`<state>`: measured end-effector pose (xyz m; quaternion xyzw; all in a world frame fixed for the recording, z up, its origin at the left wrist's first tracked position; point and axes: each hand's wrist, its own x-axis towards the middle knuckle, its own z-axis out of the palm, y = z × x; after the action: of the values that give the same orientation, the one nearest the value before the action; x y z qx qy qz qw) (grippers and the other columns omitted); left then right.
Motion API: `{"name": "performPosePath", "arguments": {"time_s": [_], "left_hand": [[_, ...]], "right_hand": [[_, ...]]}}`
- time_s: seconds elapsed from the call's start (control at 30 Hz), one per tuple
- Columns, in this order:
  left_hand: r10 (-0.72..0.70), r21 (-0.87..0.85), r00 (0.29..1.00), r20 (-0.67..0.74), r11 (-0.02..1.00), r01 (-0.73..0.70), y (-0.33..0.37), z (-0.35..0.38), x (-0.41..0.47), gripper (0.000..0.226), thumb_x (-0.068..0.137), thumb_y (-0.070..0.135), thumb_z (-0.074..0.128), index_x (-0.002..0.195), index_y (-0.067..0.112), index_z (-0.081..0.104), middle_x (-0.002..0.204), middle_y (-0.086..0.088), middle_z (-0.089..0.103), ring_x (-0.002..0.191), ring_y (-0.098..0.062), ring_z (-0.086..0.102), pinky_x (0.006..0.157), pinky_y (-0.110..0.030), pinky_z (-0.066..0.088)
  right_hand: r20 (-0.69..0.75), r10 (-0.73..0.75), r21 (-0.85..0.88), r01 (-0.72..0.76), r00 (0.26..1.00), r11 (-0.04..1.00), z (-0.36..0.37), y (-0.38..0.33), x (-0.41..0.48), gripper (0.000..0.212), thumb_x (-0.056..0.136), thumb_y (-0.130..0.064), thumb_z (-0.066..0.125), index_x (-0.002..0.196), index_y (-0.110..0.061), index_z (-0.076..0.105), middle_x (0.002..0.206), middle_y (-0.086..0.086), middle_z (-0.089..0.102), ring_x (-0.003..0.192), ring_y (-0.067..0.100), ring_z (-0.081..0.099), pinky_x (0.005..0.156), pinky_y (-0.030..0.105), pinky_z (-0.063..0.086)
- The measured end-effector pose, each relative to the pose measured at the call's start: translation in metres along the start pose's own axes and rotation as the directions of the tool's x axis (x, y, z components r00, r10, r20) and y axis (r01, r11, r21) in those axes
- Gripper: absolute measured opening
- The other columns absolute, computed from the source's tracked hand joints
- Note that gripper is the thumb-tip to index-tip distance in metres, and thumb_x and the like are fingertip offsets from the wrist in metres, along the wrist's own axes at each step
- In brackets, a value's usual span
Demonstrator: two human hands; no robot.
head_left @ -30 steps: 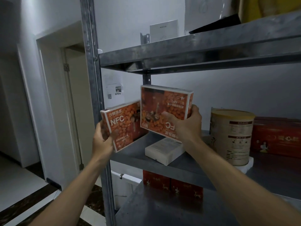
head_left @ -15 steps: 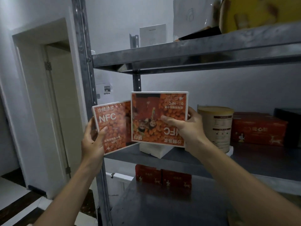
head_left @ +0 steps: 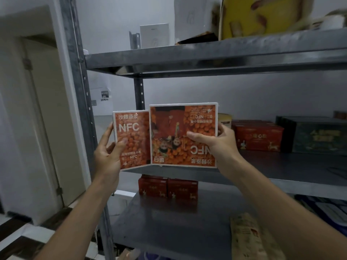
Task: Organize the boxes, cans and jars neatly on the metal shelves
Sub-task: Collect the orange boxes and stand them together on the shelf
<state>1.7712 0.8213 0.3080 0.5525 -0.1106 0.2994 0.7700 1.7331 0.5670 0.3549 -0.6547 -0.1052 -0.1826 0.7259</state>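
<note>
Two orange boxes held upright, edges touching, over the front left corner of the middle metal shelf [head_left: 281,166].

Both look like light, stiff cardboard with a glossy, possibly slippery face, so gripping the outer side edges seems wisest. Left hand [head_left: 108,156] clamps the left box [head_left: 131,139] at its 9 o'clock edge, "NFC" upright. Right hand [head_left: 212,145] clamps the right box [head_left: 180,136] at its 3 o'clock edge, print upside down. Red boxes [head_left: 260,136] sit at 3 o'clock.

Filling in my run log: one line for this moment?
left hand: holds upright NFC box | right hand: holds upside-down NFC box | boxes side by side at middle shelf front
</note>
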Motion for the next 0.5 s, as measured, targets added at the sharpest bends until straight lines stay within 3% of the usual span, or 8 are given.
{"name": "performPosePath", "arguments": {"time_s": [0.2,0.33,0.5], "left_hand": [[-0.032,0.024,0.997,0.064,0.999,0.03,0.009,0.054,-0.044,0.058,0.088,0.017,0.065,0.14,0.035,0.045,0.096,-0.001,0.073,0.086,-0.02,0.073,0.066,-0.039,0.061],[-0.059,0.026,0.993,0.101,0.998,0.057,0.011,0.102,-0.084,0.055,0.09,0.016,0.063,0.138,0.035,0.045,0.092,0.002,0.075,0.085,-0.018,0.073,0.061,-0.032,0.059],[-0.098,0.031,0.981,0.166,0.995,0.094,0.005,0.161,-0.133,0.056,0.09,0.017,0.063,0.14,0.034,0.045,0.102,-0.008,0.073,0.09,-0.026,0.072,0.07,-0.041,0.06]], "right_hand": [[0.001,0.015,0.009,-0.015,1.0,1.0,-0.062,-0.02,-0.028,0.054,0.065,-0.017,0.087,0.112,-0.013,0.062,0.097,0.005,0.075,0.082,0.023,0.075,0.071,0.044,0.061],[-0.013,0.032,0.007,-0.032,0.999,0.999,-0.118,-0.032,-0.05,0.05,0.064,-0.019,0.087,0.108,-0.015,0.063,0.094,0.003,0.076,0.079,0.02,0.075,0.062,0.035,0.06],[-0.063,0.041,-0.035,-0.043,0.997,0.998,-0.188,-0.043,-0.074,0.05,0.066,-0.023,0.087,0.109,-0.019,0.061,0.094,0.0,0.075,0.077,0.017,0.075,0.061,0.034,0.06]]}}
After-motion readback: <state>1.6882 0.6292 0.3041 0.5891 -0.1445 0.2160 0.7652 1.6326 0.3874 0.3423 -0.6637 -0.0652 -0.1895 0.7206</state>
